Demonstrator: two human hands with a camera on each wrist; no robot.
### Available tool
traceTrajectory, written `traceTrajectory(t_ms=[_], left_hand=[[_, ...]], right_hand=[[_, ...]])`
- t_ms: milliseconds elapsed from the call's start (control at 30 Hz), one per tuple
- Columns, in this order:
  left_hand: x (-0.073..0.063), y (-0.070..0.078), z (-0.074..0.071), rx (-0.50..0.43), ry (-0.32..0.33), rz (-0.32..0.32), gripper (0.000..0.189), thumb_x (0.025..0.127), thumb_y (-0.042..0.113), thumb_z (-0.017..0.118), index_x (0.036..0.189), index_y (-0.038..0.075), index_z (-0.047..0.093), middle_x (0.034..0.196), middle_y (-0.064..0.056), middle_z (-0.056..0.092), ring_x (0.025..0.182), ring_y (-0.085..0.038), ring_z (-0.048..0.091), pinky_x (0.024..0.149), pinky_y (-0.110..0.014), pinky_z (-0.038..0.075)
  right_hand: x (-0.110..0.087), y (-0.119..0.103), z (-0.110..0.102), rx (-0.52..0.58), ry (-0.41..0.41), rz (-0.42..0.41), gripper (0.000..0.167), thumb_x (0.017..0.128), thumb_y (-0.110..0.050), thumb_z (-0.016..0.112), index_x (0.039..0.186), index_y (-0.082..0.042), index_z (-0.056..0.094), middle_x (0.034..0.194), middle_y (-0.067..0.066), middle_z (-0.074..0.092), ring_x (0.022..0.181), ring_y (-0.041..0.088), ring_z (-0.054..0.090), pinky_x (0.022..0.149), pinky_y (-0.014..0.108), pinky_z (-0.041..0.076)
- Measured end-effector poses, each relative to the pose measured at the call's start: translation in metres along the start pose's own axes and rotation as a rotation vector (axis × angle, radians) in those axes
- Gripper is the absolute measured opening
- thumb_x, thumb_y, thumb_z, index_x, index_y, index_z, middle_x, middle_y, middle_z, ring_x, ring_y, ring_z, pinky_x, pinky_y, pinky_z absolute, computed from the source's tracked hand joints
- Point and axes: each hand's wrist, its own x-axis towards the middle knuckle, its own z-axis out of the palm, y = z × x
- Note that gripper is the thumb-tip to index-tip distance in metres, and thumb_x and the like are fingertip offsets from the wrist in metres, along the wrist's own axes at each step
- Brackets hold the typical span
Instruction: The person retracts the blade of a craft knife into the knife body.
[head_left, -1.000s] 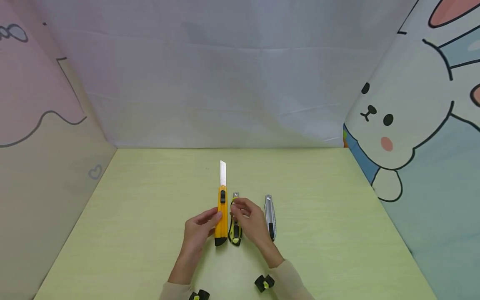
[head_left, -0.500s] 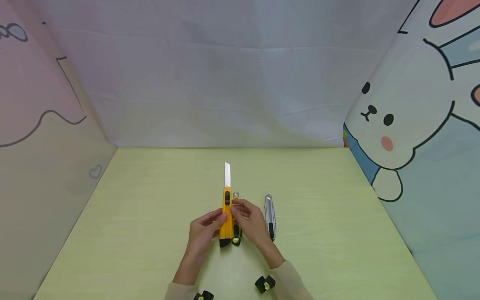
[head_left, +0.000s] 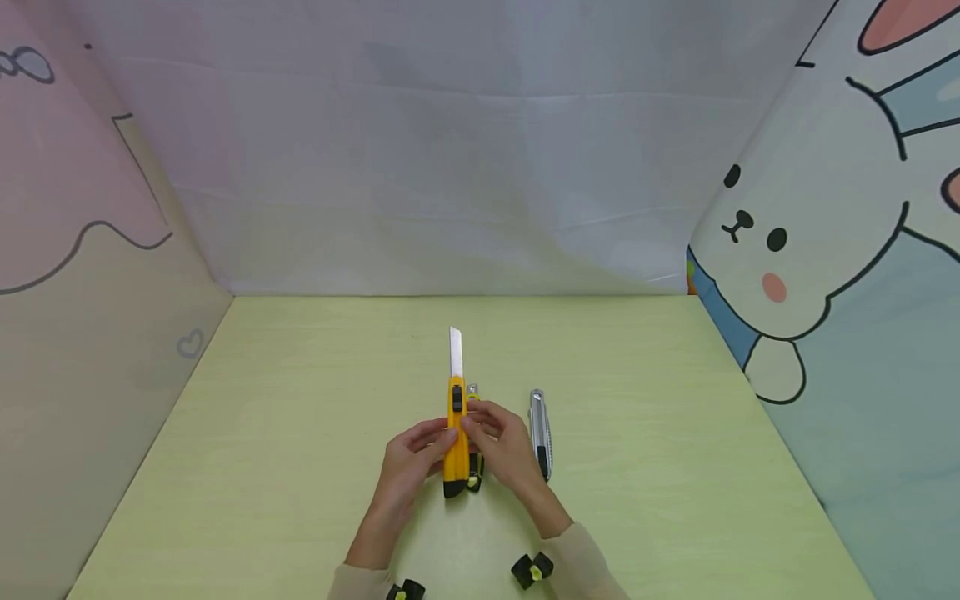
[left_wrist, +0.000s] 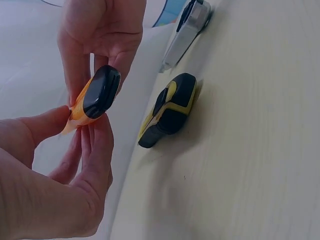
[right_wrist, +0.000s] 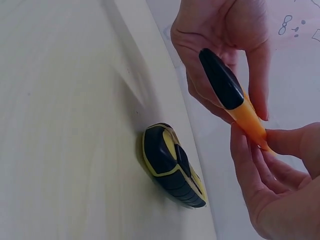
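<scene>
An orange utility knife (head_left: 456, 450) with a black end cap is held upright in the head view, its long blade (head_left: 456, 352) extended away from me. My left hand (head_left: 408, 467) pinches its left side between thumb and fingers. From the right, my right hand (head_left: 504, 442) pinches the same handle, as the right wrist view also shows. Both wrist views show the knife raised above the table. Below it lies a black-and-yellow utility knife (left_wrist: 170, 111), partly hidden behind the orange one and my right hand in the head view.
A silver utility knife (head_left: 540, 433) lies on the pale wooden table (head_left: 315, 400), right of my right hand. Black straps with yellow bits (head_left: 532, 570) sit at both wrists. A white cloth (head_left: 450, 167) hangs behind, with printed cloths at the sides.
My left hand has brought the orange utility knife to the right, over the black-and-yellow one. My right hand, nearly still, now pinches its handle too.
</scene>
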Motion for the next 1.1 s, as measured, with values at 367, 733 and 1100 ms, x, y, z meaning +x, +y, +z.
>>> traceTrajectory(t_ms=[367,733,1100], left_hand=[[0.007,0.008,0.001,0.006,0.026,0.043,0.048,0.098,0.036,0.072,0.129,0.000,0.067,0.115,-0.012,0.073,0.095,-0.022,0.070,0.082,-0.034,0.060],[0.015,0.015,0.004,0.037,0.078,0.049,0.050,0.095,0.044,0.073,0.122,0.002,0.072,0.111,-0.010,0.074,0.089,-0.021,0.069,0.075,-0.031,0.060],[0.021,0.020,0.009,0.048,0.135,0.056,0.053,0.090,0.052,0.076,0.110,0.002,0.076,0.097,-0.008,0.075,0.080,-0.018,0.067,0.066,-0.030,0.058]], right_hand=[[-0.003,0.002,0.001,0.001,-0.007,-0.012,0.037,0.103,-0.015,0.065,0.135,0.003,0.062,0.121,0.022,0.067,0.109,0.037,0.069,0.082,0.040,0.060],[-0.004,0.004,0.001,-0.004,-0.007,-0.023,0.035,0.102,-0.013,0.066,0.132,0.003,0.063,0.119,0.022,0.069,0.107,0.036,0.070,0.080,0.040,0.061],[-0.004,0.006,0.003,0.039,-0.031,-0.008,0.035,0.102,-0.012,0.065,0.133,0.004,0.063,0.119,0.023,0.068,0.107,0.037,0.070,0.079,0.040,0.061]])
